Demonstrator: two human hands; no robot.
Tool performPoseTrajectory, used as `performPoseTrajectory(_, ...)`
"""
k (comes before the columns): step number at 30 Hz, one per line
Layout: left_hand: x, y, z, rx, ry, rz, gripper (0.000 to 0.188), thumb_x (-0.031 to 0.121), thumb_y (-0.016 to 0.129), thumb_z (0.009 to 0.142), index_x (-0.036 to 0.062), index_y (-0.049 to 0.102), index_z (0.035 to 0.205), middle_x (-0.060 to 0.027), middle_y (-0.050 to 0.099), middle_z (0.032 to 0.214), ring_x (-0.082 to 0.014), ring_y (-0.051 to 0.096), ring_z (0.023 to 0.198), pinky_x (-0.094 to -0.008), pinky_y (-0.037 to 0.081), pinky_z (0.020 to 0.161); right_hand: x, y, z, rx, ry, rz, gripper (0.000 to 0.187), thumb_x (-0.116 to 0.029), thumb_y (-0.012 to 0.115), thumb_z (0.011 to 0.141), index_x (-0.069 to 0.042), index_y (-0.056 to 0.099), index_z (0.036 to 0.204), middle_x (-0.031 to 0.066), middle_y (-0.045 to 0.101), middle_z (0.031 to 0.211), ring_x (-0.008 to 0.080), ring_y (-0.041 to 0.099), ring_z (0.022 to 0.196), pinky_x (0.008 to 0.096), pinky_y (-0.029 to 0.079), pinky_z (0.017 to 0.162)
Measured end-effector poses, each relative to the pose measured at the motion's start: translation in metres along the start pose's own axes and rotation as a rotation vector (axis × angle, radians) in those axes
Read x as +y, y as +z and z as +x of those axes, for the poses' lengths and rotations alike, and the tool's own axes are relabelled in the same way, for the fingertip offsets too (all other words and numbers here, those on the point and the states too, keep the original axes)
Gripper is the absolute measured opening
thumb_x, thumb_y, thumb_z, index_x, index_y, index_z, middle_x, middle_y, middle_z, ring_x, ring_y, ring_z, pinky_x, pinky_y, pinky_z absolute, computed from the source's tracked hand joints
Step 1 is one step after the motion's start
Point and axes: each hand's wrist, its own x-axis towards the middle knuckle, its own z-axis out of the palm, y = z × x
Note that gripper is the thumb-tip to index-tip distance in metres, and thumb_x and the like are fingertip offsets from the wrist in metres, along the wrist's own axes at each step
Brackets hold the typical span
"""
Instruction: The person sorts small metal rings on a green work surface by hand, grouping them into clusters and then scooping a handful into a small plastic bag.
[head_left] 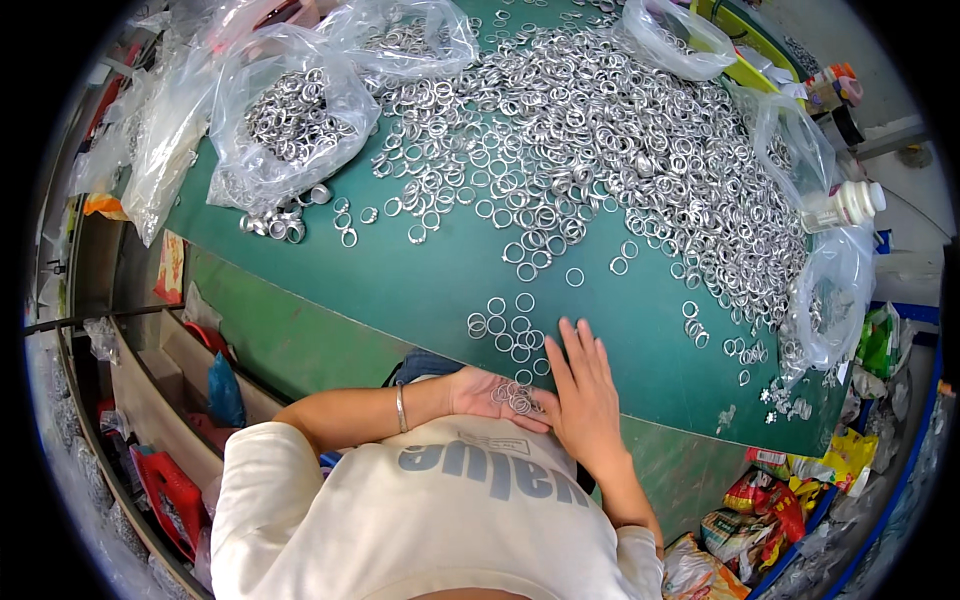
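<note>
My left hand [484, 393] is palm up just below the near edge of the green table, cupped under several silver rings [518, 398] that lie in it. A bracelet circles that wrist. Beside it, my right hand [583, 385] rests on the table edge with its fingers stretched out, holding nothing; its thumb side is close to the left fingertips. A small group of loose silver rings [520, 325] lies on the tabletop just left of the right fingertips, trailing down to the edge. Farther back spreads a large heap of similar rings [620, 130].
Clear plastic bags of rings [290, 120] stand at the back left, another clear bag [835, 290] at the right edge. A white bottle [845, 205] lies near the right side. Open drawers [190, 370] stand at the left; colourful packages [765, 505] fill the lower right.
</note>
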Motion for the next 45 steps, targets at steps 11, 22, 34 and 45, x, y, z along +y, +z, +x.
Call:
performPoseTrajectory(11, 0.0, -0.015, -0.004, -0.002, 0.058, -0.032, 0.049, 0.05, 0.046, 0.097, 0.0106, 0.058, 0.124, -0.0111, 0.061, 0.124, -0.0265, 0.061, 0.111, -0.0447, 0.052, 0.091, -0.021, 0.005, 0.023, 0.108, -0.106, 0.139, 0.047, -0.012, 0.065, 0.083, 0.001, 0.055, 0.127, 0.0174, 0.046, 0.142, 0.0389, 0.04, 0.134, 0.0541, 0.033, 0.108)
performPoseTrajectory(22, -0.001, -0.015, 0.005, -0.142, -0.014, -0.069, 0.064, 0.054, 0.037, 0.098, 0.0032, 0.049, 0.135, -0.021, 0.052, 0.135, -0.0362, 0.052, 0.124, -0.0511, 0.041, 0.105, 0.003, 0.008, -0.011, 0.051, -0.198, 0.383, 0.043, -0.005, 0.064, 0.085, 0.002, 0.055, 0.126, 0.0179, 0.048, 0.139, 0.0386, 0.041, 0.134, 0.0503, 0.034, 0.109)
performPoseTrajectory(34, -0.003, -0.022, -0.005, -0.107, 0.009, -0.273, 0.065, 0.053, 0.039, 0.098, 0.0007, 0.048, 0.135, -0.0225, 0.054, 0.132, -0.0411, 0.056, 0.118, -0.0542, 0.044, 0.102, -0.001, 0.004, 0.003, -0.025, -0.211, 0.203, 0.042, -0.004, 0.066, 0.081, 0.003, 0.058, 0.122, 0.0179, 0.051, 0.136, 0.0378, 0.046, 0.13, 0.0519, 0.036, 0.107)
performPoseTrajectory(45, -0.003, 0.016, -0.016, 0.366, -0.004, 0.208, 0.05, 0.046, 0.042, 0.1, 0.0051, 0.056, 0.124, -0.0156, 0.066, 0.112, -0.0284, 0.068, 0.092, -0.0403, 0.057, 0.071, -0.021, 0.021, 0.069, 0.045, -0.22, 0.097, 0.048, -0.018, 0.067, 0.083, -0.003, 0.056, 0.127, 0.0127, 0.047, 0.141, 0.0378, 0.037, 0.135, 0.0544, 0.031, 0.109)
